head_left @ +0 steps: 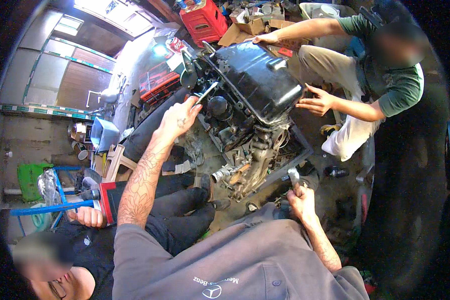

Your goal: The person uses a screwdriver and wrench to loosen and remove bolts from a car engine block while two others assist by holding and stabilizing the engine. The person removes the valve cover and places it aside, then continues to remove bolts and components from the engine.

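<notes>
A dirty car engine (pixel 245 135) lies upturned on the floor, its black oil pan (pixel 257 75) on top. My left hand (pixel 180 117) is stretched out to the engine's left side and grips a silver wrench (pixel 205 93) set against it. My right hand (pixel 299 196) is closed around a small grey metal part (pixel 293 175) low beside the engine's near right corner. A person in a green shirt crouches at the right, one hand (pixel 265 38) on the pan's far edge, the other hand (pixel 316 101) open by its right side.
A second person in black sits at my lower left, a hand (pixel 87 216) on a red-and-black tool. A red crate (pixel 202 21), cardboard boxes (pixel 252 27), a red toolbox (pixel 157 80) and a blue stand (pixel 50 206) surround the engine. A dark tyre (pixel 415 165) fills the right side.
</notes>
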